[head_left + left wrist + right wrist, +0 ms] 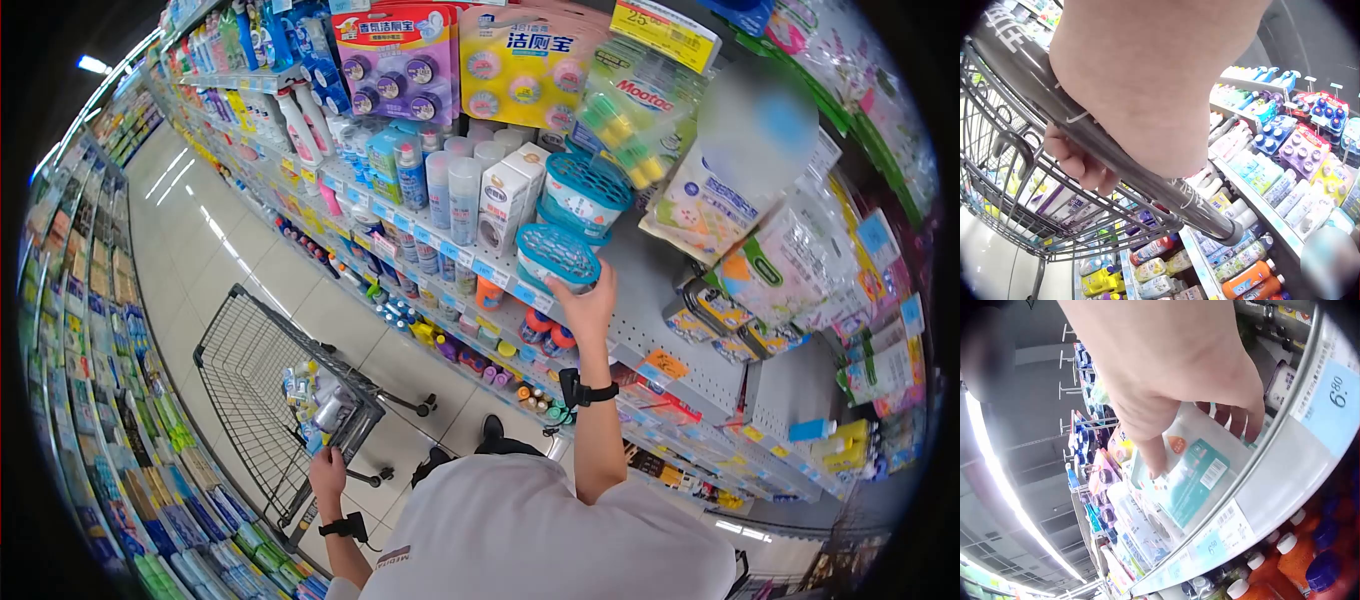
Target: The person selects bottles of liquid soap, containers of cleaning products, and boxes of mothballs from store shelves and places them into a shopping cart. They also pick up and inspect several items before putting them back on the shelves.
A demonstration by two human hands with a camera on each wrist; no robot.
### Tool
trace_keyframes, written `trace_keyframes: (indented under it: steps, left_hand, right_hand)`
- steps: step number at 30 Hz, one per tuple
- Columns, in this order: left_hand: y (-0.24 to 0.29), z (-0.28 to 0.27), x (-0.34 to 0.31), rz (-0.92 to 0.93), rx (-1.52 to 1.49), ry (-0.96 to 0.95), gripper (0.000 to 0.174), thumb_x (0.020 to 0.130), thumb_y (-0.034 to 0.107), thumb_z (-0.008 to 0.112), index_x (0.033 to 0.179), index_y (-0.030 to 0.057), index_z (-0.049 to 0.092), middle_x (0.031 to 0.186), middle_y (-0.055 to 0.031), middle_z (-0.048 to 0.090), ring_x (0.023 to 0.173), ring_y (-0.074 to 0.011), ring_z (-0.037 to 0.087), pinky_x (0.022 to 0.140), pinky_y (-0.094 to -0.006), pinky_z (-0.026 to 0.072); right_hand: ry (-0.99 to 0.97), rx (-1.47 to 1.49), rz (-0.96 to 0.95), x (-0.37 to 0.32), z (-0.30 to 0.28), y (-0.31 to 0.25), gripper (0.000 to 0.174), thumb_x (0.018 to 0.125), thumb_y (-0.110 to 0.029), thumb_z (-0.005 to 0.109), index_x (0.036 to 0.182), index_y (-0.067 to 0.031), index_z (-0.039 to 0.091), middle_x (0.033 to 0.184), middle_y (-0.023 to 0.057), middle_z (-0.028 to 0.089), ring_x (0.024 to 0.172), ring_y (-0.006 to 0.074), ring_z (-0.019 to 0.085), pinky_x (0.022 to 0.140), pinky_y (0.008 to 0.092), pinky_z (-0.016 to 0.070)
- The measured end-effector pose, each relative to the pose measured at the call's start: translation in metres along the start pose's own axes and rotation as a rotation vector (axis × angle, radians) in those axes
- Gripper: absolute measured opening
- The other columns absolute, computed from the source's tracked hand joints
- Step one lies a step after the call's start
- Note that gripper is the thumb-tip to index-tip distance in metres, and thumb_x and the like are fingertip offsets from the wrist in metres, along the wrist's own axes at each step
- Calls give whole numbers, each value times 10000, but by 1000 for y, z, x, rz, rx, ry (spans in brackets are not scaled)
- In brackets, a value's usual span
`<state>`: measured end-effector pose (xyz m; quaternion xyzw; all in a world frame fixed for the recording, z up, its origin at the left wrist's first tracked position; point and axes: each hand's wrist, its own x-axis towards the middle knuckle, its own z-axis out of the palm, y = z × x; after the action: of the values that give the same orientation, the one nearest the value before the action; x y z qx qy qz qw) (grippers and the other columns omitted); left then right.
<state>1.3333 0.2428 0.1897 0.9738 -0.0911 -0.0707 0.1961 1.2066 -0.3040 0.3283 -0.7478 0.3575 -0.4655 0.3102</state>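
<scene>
A person's right hand (590, 303) grips a teal-lidded tub (550, 256) at the front of a store shelf (640, 325); the left hand's (326, 478) fingers curl round a shopping cart handle (1205, 217).

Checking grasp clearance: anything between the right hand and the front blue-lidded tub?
Nothing visible. The right hand grips the front tub, thumb on one side and fingers on the other. The other blue-lidded tub stands behind it, not between.

The tub (1188, 475) I hold is of smooth plastic; my cart handle (1029, 75) looks glossy, my shirt (540, 530) matt cloth.
</scene>
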Motion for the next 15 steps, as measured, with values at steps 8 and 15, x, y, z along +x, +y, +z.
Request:
trace_keyframes:
  steps: [8, 15]
  left_hand:
    - [9, -2, -3, -69, 5, 46, 366, 944, 345, 541, 869, 3, 648, 805, -254, 681, 805, -479, 660, 722, -557, 510]
    - [-2, 5, 0, -126, 17, 38, 370, 933, 358, 551, 895, 15, 684, 820, -252, 688, 816, -469, 668, 741, -556, 522]
  right_hand:
    - [28, 257, 111, -13, 16, 4, 804, 703, -177, 943, 1325, 23, 474, 1182, 172, 663, 1054, 229, 673, 930, 354, 532]
    - [-148, 699, 267, -18, -16, -11, 679, 738, -71, 890, 1316, 10, 544, 1213, 123, 661, 1081, 195, 654, 960, 344, 515]
